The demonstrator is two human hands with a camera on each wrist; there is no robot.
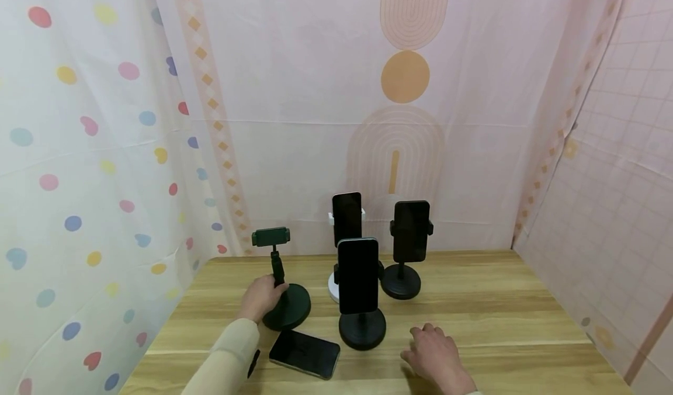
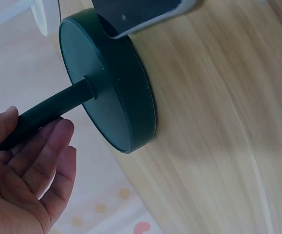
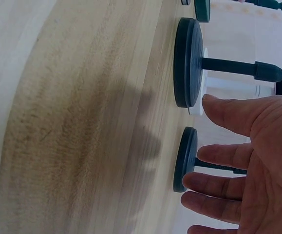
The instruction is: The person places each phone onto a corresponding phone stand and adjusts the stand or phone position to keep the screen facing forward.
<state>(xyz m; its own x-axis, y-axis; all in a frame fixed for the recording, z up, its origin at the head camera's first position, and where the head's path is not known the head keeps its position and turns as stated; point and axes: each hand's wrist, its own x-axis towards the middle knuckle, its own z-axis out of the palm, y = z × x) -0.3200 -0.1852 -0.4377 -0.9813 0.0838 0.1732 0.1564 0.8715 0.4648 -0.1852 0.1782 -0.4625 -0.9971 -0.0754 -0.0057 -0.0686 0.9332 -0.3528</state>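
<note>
At the left of the table stands a dark green phone stand (image 1: 294, 306) with an empty clamp on top. My left hand (image 1: 260, 297) grips its pole; in the left wrist view the thumb and fingers (image 2: 58, 131) close around the pole above the round base (image 2: 94, 83). A black phone (image 1: 305, 353) lies flat on the table in front of that base. My right hand (image 1: 435, 353) hovers over the table at the right, holding nothing, its fingers spread and relaxed in the right wrist view.
A black stand (image 1: 363, 331) holding an upright phone (image 1: 358, 275) is at the middle. Behind it are a white stand (image 1: 333, 290) and another black stand (image 1: 401, 283), each with a phone. Patterned curtains (image 1: 294, 91) surround the wooden table (image 1: 499, 313).
</note>
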